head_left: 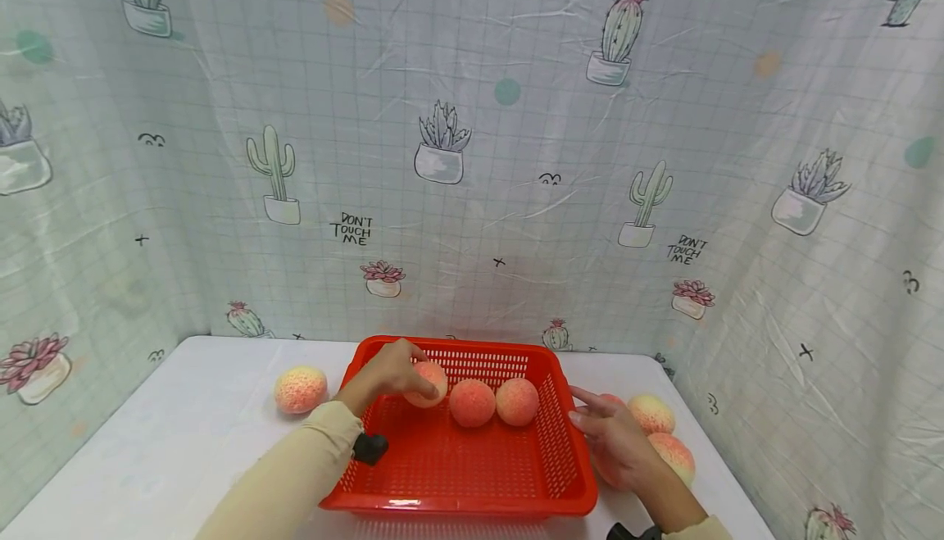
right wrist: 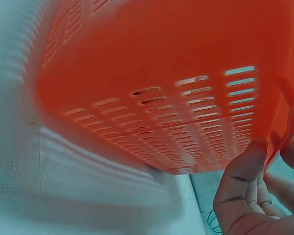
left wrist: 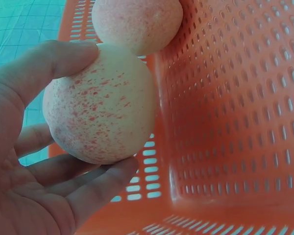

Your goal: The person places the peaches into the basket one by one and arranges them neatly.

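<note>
My left hand point(head_left: 398, 369) holds a pale peach with red speckles point(left wrist: 103, 107) between thumb and fingers, inside the far left part of a red plastic basket point(head_left: 457, 474). Two more peaches sit side by side in the basket, a middle peach point(head_left: 472, 403) and a right one point(head_left: 517, 401). At the basket's right side is my right hand point(head_left: 615, 439). The right wrist view shows its thumb point(right wrist: 250, 159) under the rim and other fingers across the rim's edge, pinching it.
On the white table point(head_left: 221, 409), one peach point(head_left: 301, 390) lies left of the basket. Several peaches lie to its right, among them a yellowish one point(head_left: 651, 415) and a pinker one point(head_left: 673, 456); the right hand partly hides others. A cactus-print curtain point(head_left: 457, 220) hangs behind.
</note>
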The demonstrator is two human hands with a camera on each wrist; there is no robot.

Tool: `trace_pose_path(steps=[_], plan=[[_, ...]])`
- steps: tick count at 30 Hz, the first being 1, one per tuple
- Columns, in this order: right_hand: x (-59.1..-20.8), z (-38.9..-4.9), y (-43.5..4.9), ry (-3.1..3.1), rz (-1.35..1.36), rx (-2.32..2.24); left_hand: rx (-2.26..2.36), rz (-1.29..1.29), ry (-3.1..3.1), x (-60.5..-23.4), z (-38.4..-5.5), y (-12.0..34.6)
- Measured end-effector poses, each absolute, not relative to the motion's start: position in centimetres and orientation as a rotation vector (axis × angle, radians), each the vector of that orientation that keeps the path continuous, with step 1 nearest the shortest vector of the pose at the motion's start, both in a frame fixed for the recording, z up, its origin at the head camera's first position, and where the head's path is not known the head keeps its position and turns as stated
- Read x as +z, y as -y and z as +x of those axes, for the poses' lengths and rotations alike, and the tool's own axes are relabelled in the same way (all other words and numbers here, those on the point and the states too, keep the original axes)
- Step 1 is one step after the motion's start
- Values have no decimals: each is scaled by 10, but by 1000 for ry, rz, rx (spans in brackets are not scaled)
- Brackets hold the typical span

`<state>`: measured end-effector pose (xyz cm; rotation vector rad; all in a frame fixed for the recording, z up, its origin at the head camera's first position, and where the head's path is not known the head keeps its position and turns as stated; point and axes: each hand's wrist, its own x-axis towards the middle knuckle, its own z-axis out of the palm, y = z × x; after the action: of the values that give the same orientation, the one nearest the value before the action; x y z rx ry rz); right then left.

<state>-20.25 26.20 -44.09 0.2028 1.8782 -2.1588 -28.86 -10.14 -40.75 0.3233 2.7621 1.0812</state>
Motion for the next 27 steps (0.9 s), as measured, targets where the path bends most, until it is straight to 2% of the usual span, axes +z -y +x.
trace_pose_path(steps=[27], plan=[[-442, -202, -261, -1909, 252, -2137, 847, 326, -2848, -419, -286, 85]])
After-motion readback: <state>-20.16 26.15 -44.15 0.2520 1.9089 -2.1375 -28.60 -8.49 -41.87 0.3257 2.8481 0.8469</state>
